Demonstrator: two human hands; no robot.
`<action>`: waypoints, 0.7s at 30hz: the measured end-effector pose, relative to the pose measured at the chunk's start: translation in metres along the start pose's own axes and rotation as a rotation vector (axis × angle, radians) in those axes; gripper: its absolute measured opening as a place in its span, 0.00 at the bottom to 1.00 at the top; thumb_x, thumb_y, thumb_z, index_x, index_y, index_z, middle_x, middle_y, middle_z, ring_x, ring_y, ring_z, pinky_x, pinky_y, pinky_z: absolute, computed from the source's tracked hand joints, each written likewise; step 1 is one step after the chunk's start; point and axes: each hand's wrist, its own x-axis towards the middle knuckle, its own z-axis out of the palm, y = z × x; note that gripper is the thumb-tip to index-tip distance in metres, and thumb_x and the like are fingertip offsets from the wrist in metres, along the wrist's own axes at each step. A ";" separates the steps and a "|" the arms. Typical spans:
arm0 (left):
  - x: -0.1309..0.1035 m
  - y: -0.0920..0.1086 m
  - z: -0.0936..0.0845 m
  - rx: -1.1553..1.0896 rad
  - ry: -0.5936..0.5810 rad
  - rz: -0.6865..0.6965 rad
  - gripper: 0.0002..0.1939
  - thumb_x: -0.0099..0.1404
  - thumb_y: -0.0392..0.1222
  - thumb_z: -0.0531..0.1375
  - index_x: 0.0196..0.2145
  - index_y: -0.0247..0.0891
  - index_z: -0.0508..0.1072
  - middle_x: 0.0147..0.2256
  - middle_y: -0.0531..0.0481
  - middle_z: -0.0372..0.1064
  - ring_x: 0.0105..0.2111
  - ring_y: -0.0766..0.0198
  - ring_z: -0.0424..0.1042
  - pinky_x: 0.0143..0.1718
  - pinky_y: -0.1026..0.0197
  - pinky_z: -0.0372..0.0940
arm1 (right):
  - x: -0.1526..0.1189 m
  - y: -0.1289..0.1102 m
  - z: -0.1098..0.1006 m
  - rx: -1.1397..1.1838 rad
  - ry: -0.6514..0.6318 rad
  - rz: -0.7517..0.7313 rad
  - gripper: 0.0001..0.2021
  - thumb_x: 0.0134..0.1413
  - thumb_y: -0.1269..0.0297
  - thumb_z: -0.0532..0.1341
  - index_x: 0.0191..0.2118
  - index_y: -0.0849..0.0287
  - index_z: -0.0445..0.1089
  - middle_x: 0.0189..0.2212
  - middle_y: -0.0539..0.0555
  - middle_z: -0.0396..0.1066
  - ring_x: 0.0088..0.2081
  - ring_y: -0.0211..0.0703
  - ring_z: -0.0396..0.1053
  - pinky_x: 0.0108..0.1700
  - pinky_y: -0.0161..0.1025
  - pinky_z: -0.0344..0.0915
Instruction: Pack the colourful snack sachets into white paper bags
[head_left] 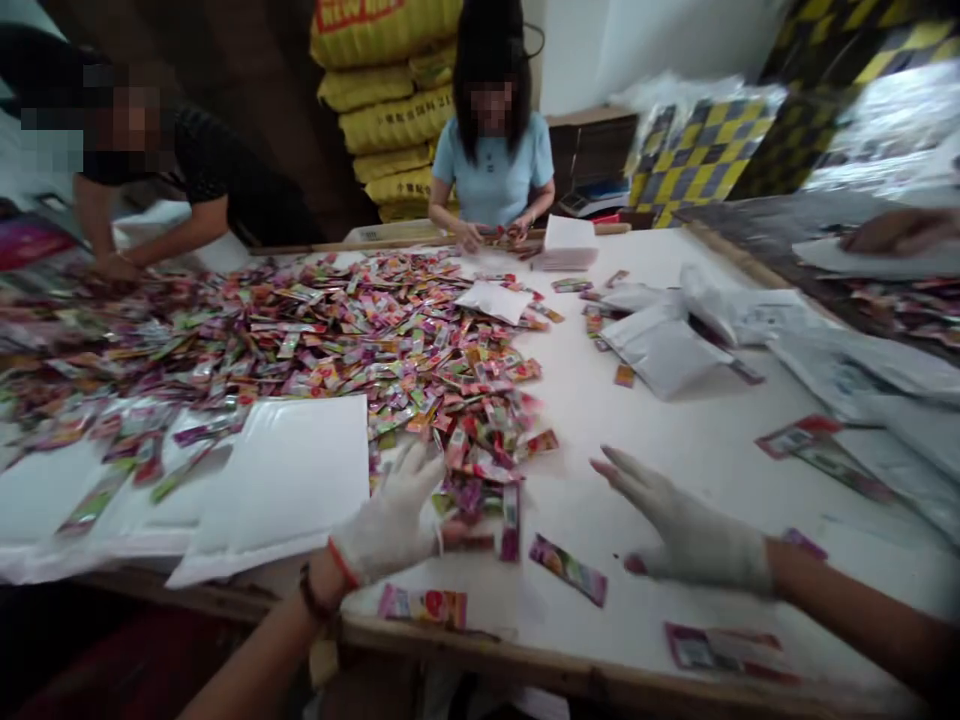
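My left hand, in a pale glove with bare fingertips, is spread at the near edge of a large pile of small colourful packets. It touches or hovers just over some packets there; which one is unclear. To the right, my right hand, gloved the same way, reaches over the white tabletop with its fingers apart and nothing in them. Between the two hands lies a purple packet. A pink packet rests by the table's front edge, below my left hand.
White envelopes lie at the left front. Filled white pouches and more bags cover the right side. A person in light blue sits opposite, another person leans in at far left, and another's hand is at far right.
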 end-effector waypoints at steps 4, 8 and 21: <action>-0.051 -0.003 0.064 0.098 -0.213 -0.355 0.47 0.53 0.62 0.57 0.63 0.33 0.50 0.64 0.28 0.38 0.63 0.34 0.33 0.56 0.32 0.40 | -0.049 0.004 0.067 -0.198 -0.032 -0.063 0.45 0.35 0.55 0.67 0.63 0.51 0.53 0.65 0.64 0.43 0.64 0.63 0.41 0.59 0.63 0.47; -0.034 0.014 0.089 0.042 -0.209 -0.303 0.45 0.50 0.64 0.58 0.60 0.37 0.57 0.62 0.34 0.47 0.63 0.36 0.38 0.58 0.36 0.38 | 0.007 -0.019 0.103 -0.222 0.185 -0.194 0.36 0.46 0.55 0.61 0.62 0.61 0.56 0.63 0.70 0.48 0.64 0.62 0.42 0.59 0.63 0.48; 0.100 -0.017 -0.008 0.056 0.245 -0.190 0.09 0.62 0.37 0.50 0.33 0.37 0.70 0.38 0.46 0.69 0.40 0.64 0.67 0.43 0.63 0.61 | 0.157 -0.002 0.030 0.062 0.338 -0.168 0.17 0.51 0.72 0.50 0.43 0.59 0.72 0.43 0.59 0.73 0.43 0.46 0.70 0.48 0.45 0.67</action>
